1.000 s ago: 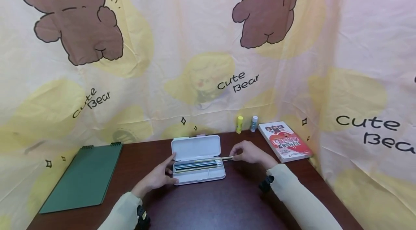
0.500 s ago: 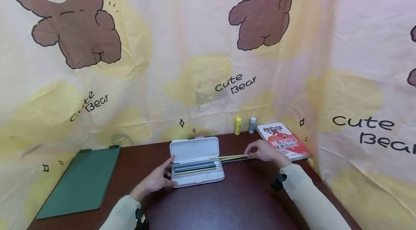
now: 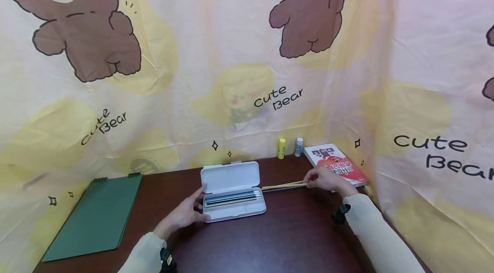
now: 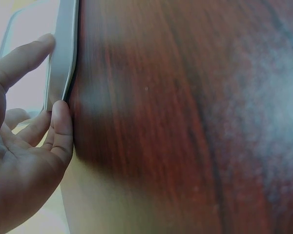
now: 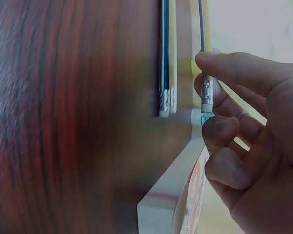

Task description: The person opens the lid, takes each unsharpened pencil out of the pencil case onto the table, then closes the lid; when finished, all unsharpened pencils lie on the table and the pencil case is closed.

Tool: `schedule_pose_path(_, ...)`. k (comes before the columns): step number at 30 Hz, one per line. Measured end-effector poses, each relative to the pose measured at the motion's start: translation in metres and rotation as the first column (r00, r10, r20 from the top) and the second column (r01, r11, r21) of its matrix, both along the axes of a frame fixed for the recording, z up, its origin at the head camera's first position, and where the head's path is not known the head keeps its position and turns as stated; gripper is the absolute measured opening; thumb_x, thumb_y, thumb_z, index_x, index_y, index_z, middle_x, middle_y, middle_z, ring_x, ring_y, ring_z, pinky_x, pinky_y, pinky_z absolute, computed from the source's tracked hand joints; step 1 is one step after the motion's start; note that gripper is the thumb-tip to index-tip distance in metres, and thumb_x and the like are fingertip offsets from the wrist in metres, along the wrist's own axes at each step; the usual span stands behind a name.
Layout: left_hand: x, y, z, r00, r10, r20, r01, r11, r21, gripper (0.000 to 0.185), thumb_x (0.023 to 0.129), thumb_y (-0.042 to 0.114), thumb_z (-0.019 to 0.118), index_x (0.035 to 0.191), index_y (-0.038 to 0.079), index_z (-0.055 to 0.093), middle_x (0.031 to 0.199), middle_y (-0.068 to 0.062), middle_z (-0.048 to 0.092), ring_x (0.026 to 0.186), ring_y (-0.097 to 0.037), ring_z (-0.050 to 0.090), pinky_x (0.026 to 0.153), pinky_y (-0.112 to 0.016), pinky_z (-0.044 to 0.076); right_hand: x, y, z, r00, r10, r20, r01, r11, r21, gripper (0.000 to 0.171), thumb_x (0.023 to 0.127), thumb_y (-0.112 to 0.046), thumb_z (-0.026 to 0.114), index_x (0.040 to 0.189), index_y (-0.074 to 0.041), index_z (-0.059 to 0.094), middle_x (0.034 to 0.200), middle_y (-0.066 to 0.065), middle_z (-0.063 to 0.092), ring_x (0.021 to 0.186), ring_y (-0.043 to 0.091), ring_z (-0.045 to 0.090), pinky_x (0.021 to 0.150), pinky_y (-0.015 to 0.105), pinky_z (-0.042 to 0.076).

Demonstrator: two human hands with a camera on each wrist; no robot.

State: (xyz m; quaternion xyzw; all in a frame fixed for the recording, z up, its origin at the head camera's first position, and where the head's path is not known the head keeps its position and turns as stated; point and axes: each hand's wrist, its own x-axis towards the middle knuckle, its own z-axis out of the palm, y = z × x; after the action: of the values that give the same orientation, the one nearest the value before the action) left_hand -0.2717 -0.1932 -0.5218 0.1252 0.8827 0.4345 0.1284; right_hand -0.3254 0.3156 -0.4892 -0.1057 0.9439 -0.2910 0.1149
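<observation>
A white pencil case [image 3: 235, 215] lies open on the dark table, its lid [image 3: 231, 176] tipped back and several pencils [image 3: 231, 198] in its tray. My left hand [image 3: 187, 211] holds the case at its left end, one finger at the lid and the thumb at the front corner. To the right of the case, my right hand [image 3: 326, 178] pinches a pencil [image 5: 207, 92] between thumb and finger, close to its white eraser. Beneath that pencil, a dark pencil [image 5: 164, 58] and a yellow pencil [image 5: 173, 53] lie side by side, erasers toward the right.
Behind the right hand is a red and white book [image 3: 335, 163]. A yellow glue stick [image 3: 281, 148] and a white-capped one [image 3: 299, 147] stand at the back by the bear-print curtain [image 3: 239, 37]. At the left lies a green spiral pad [image 3: 96, 217].
My right hand has moved right, drawing the pinched pencil from over the case to beyond its right end. The dark pencil shows beside the case. My left hand stays at the case.
</observation>
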Motion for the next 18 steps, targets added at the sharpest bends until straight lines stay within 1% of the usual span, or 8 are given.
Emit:
schedule_pose_path(6,0.001,0.002,0.004,1.0,0.009,0.009,-0.009,1.0,-0.005,0.109,0.075,0.02,0.088,0.161,0.023,0.021,0.144,-0.012,0.053,0.105,-0.021,0.052,0.085,-0.034,0.046,0.003,0.007,-0.001,1.0,0.029,0.005,-0.029,1.0,0.008,0.009,0.089,-0.015,0.073,0.098,-0.017,0.075,0.094,-0.003,0.071,0.086,0.019,0.056,0.079,0.037,0.045)
schedule_pose_path(9,0.001,0.002,0.006,1.0,0.018,0.015,-0.018,1.0,0.001,0.108,0.075,0.019,0.088,0.16,0.023,0.022,0.144,-0.012,0.052,0.105,-0.022,0.053,0.084,-0.034,0.047,0.002,0.007,-0.004,1.0,0.021,0.012,-0.022,1.0,0.008,0.009,0.089,-0.013,0.073,0.096,-0.018,0.076,0.093,-0.003,0.072,0.085,0.019,0.057,0.08,0.036,0.046)
schedule_pose_path(14,0.003,0.003,0.006,0.999,0.037,0.025,-0.036,0.999,-0.003,0.107,0.075,0.019,0.088,0.16,0.025,0.023,0.143,-0.011,0.052,0.106,-0.021,0.053,0.085,-0.035,0.046,0.002,0.005,-0.012,1.0,-0.012,0.029,0.012,1.0,0.011,0.011,0.088,-0.01,0.074,0.095,-0.018,0.076,0.093,-0.003,0.072,0.084,0.018,0.057,0.081,0.038,0.048)
schedule_pose_path(18,0.004,0.003,0.006,0.999,0.031,0.024,-0.031,1.0,-0.005,0.108,0.074,0.019,0.088,0.16,0.024,0.023,0.143,-0.012,0.052,0.106,-0.022,0.053,0.085,-0.035,0.046,0.002,0.004,-0.016,0.999,-0.027,0.034,0.027,0.999,0.02,0.012,0.087,-0.01,0.075,0.095,-0.019,0.077,0.093,-0.003,0.072,0.084,0.019,0.057,0.08,0.037,0.048)
